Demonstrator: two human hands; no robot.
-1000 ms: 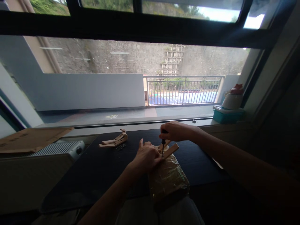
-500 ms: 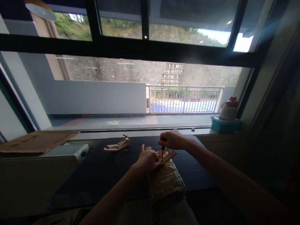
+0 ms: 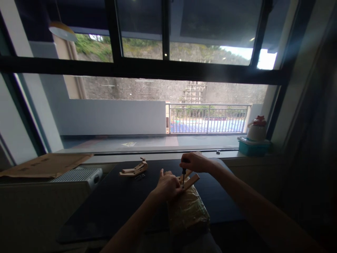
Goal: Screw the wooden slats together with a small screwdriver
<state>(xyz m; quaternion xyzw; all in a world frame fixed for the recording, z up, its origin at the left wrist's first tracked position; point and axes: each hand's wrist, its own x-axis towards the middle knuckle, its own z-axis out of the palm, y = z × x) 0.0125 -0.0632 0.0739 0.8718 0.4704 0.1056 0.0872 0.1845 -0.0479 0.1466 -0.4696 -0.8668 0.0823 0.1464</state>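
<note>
One screwdriver [image 3: 183, 172] sits gripped in your right hand [image 3: 193, 162]; your left hand [image 3: 168, 186], fingers bent, grips the wooden piece [image 3: 192, 182] atop the package [image 3: 188, 207], toward the far edge of the table [image 3: 126, 205]. The wood looks light and stiff; hold its flat sides, since the shiny package may slip.

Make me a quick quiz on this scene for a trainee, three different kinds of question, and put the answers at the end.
1. Which hand holds the screwdriver?
2. True or false: the left hand touches the wooden piece that the screwdriver points down at.
3. Where do the small loose pieces lie?
A) on the teal box
B) on the dark table, near the pale wooden parts
C) on the cardboard

Key:
1. The right hand.
2. True.
3. B.
</note>
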